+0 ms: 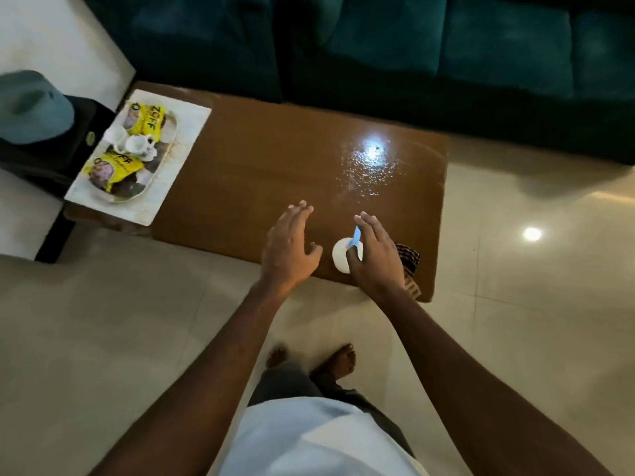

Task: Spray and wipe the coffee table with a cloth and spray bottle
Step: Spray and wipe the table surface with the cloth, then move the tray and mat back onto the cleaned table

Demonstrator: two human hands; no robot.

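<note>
The person stands at the near long edge of the brown coffee table (257, 173), both arms stretched out over it. The left hand (288, 243) hovers above the tabletop with its fingers straight and slightly spread, holding nothing. The right hand (376, 257) is over the white spray bottle (341, 260), which stands upright on the table near the front edge. Its fingers are stretched forward rather than wrapped round the bottle, and the blue nozzle (356, 237) shows between thumb and forefinger. The thumb seems to lie against the bottle's side, though the dim view leaves that uncertain. A dark checked cloth (409, 259) lies just right of that hand, draped over the front edge. A patch of wet droplets (367, 173) glistens on the table beyond the hands, under a bright reflection. At the left end a white mat (194, 121) carries a tray (176, 127) with yellow packets (147, 122) and white cups (137, 144). A green sofa (446, 56) runs along the far side.
</note>
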